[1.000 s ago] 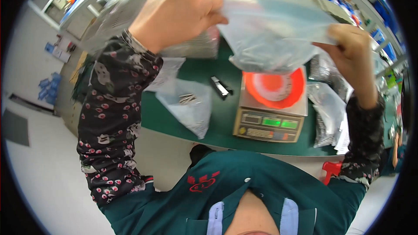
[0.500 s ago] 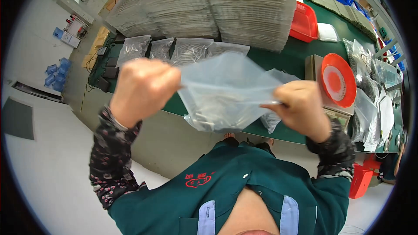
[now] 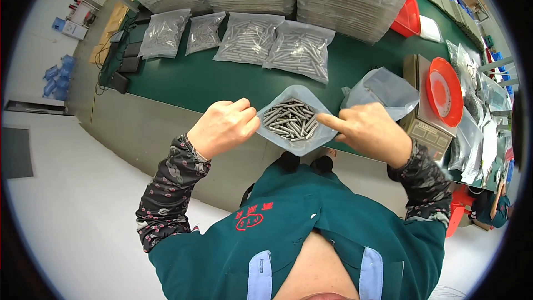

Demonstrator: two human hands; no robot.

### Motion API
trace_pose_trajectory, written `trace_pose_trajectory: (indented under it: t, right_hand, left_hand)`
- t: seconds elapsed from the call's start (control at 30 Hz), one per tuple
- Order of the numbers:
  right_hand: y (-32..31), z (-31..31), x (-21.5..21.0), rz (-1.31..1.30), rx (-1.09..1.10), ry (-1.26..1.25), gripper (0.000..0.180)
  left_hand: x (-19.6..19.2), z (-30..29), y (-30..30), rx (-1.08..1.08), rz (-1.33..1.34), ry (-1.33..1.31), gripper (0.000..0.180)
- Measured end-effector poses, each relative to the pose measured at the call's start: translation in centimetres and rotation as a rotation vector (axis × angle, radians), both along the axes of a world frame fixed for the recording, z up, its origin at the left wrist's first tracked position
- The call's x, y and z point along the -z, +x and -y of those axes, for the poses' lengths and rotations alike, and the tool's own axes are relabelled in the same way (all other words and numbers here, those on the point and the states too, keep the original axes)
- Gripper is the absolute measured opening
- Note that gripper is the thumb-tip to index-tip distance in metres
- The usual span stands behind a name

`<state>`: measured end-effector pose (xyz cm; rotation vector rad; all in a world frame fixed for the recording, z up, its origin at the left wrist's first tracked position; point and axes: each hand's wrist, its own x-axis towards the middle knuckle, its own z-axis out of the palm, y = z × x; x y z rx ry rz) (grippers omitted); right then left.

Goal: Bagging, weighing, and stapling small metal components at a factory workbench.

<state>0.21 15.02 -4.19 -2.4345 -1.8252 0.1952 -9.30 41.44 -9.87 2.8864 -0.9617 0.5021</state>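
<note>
2 hands hold 1 translucent bag (image 3: 300,148) by its rim, mouth up and spread wide, at the near edge of the green table (image 3: 183,80); the left hand (image 3: 224,128) pinches the left corner between closed fingertips; the right hand (image 3: 373,130) grips the right corner, forefinger along the rim; inside lie dozens of metal pins (image 3: 290,119), too heaped to count; beyond are 4 filled bags (image 3: 247,38) in 1 row, before 3 stacks of trays (image 3: 350,3); at right, 1 loose bag (image 3: 382,90) sits beside 1 scale (image 3: 426,133) bearing 1 red bowl (image 3: 455,116).
</note>
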Motion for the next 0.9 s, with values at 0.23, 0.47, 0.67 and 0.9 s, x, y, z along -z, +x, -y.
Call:
trace_pose_trajectory:
  t: [0.23,0.47,0.67,0.9]
  right_hand:
    - [1.9,0.3,3.2,0.056,-0.178,-0.014,0.018]
    - [-1.7,4.3,5.0,-0.016,-0.194,0.129,0.013]
    - [1.0,2.5,3.2,0.022,0.019,0.242,0.021]
    - [-0.1,1.8,8.0,-0.791,0.195,0.73,0.113]
  left_hand:
    - [-1.2,0.1,0.2,0.057,-0.117,0.048,0.013]
    - [-0.5,1.1,-3.8,0.13,-0.169,0.035,0.01]
    - [0.8,-0.7,-0.5,-0.015,-0.181,-0.356,0.014]
    - [1.2,-1.4,0.0,0.001,-0.297,-0.48,0.017]
